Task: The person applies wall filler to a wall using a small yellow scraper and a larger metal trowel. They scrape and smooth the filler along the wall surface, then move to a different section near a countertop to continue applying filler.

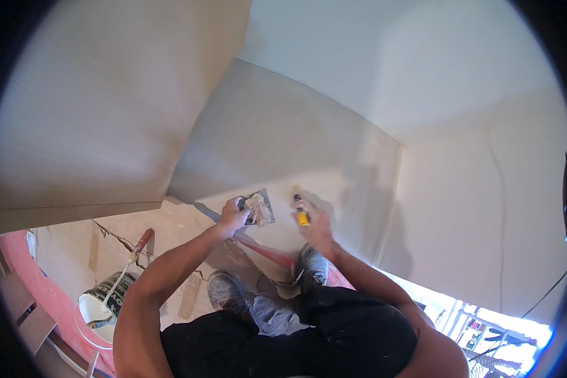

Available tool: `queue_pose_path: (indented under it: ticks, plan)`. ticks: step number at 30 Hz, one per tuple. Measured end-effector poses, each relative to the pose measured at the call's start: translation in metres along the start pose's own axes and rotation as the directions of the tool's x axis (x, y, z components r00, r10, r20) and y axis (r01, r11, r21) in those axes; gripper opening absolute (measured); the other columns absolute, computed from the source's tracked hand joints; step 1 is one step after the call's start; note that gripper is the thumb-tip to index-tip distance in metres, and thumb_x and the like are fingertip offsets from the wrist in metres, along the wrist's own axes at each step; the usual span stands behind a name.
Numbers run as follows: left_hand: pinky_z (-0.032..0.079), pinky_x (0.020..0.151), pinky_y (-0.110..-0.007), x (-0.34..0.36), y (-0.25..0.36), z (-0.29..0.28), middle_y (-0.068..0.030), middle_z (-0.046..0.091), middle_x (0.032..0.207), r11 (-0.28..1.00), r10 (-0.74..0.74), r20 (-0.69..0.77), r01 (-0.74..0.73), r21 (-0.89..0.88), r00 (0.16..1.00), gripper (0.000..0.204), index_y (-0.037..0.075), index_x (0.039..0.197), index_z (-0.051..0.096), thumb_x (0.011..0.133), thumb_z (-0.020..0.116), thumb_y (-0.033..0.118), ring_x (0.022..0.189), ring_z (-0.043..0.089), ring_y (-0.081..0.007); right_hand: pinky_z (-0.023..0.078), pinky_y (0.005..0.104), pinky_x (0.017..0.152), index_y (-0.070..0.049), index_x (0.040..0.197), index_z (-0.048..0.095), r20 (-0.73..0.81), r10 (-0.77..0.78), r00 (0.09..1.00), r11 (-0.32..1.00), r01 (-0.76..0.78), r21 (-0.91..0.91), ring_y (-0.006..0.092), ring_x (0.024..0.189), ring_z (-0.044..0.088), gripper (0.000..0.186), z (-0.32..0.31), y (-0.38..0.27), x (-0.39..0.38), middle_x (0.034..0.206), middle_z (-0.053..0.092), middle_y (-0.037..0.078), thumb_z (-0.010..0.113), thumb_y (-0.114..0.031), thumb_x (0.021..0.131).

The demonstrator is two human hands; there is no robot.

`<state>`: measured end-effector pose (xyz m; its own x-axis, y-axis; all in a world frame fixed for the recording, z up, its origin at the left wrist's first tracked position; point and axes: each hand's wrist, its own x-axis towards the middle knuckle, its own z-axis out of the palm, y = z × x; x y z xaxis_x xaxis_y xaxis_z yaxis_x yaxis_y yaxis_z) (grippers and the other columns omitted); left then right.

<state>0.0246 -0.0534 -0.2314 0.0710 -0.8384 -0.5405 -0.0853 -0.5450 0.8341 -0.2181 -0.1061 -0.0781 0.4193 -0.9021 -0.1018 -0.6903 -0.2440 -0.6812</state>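
My left hand (233,217) is closed around a filling knife with a wide, flat metal blade (269,208). A lump of beige filler (256,210) sits on that blade. To the right of it, my right hand (316,225) grips a tool with a yellow and black handle (303,218); its working end is too blurred to make out. Both hands are in front of the low grey-beige wall panel (252,126), close to its lower part. A faint patch shows near the right-hand tool's tip.
A white bucket (89,309) with a brush in it stands at lower left, beside a red-handled roller (143,242). Board walls (107,94) rise on the left and right (466,208). My shoes (227,291) rest on floor covering. Bright clutter (485,334) lies at lower right.
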Motion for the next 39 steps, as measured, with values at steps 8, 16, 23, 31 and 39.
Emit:
queue_pose_path:
  ticks: [8, 16, 23, 31, 39]
  plan:
    - [0.055, 0.068, -0.032, -0.018, 0.007, 0.012, -0.0095, 0.068, 0.091, 0.942, -0.072, 0.004, 0.069, -0.327, 0.997, 0.026, -0.003, 0.115, 0.06, 0.089, 0.061, -0.002, 0.078, 0.066, -0.016, 0.054, 0.0441, 0.085, -0.013, 0.114, 0.066, 0.129, 0.053, 0.99, 0.998, -0.058, 0.037, 0.0412, 0.101, 0.066, 0.028, 0.035, -0.017, -0.006, 0.117, 0.067, 0.02, 0.069, -0.02, 0.087]
    - [0.055, 0.059, -0.033, -0.017, 0.02, 0.012, -0.0082, 0.065, 0.096, 0.889, -0.113, 0.118, 0.153, -0.432, 0.987, 0.036, 0.0, 0.127, 0.054, 0.092, 0.058, -0.001, 0.077, 0.065, -0.0182, 0.053, 0.0404, 0.09, -0.006, 0.109, 0.064, -0.246, -0.106, 0.963, 0.988, 0.13, 0.082, 0.0378, 0.107, 0.066, 0.019, -0.072, -0.011, 0.003, 0.124, 0.065, 0.02, 0.064, -0.007, 0.09]
    - [0.057, 0.07, -0.033, -0.067, 0.129, -0.009, -0.0092, 0.064, 0.114, 0.876, -0.088, 0.23, 0.185, -0.444, 0.969, 0.04, 0.008, 0.134, 0.05, 0.096, 0.061, 0.004, 0.094, 0.065, -0.0188, 0.05, 0.0438, 0.093, -0.003, 0.111, 0.066, -0.29, 0.204, 0.935, 0.978, -0.18, 0.107, 0.038, 0.11, 0.064, 0.025, -0.114, 0.044, -0.047, 0.113, 0.068, 0.02, 0.062, -0.005, 0.086]
    - [0.059, 0.068, -0.033, -0.183, 0.303, -0.033, -0.0054, 0.066, 0.101, 0.839, -0.053, 0.159, 0.131, -0.528, 0.986, 0.033, 0.009, 0.127, 0.053, 0.095, 0.061, 0.002, 0.085, 0.067, -0.0158, 0.053, 0.0474, 0.084, -0.014, 0.095, 0.074, -0.076, 0.602, 0.795, 0.77, -0.603, -0.208, 0.0378, 0.095, 0.067, 0.017, -0.186, 0.03, -0.122, 0.094, 0.071, 0.018, 0.068, -0.022, 0.081]
    - [0.061, 0.063, -0.031, -0.321, 0.438, -0.03, -0.0061, 0.068, 0.1, 0.756, -0.027, 0.132, 0.106, -0.645, 0.991, 0.026, 0.007, 0.117, 0.057, 0.093, 0.062, -0.002, 0.08, 0.068, -0.0153, 0.051, 0.0488, 0.085, -0.007, 0.092, 0.071, -0.176, 0.678, 0.714, 0.714, -0.697, -0.075, 0.0376, 0.1, 0.066, 0.028, -0.226, -0.034, -0.179, 0.099, 0.07, 0.02, 0.07, -0.032, 0.08]
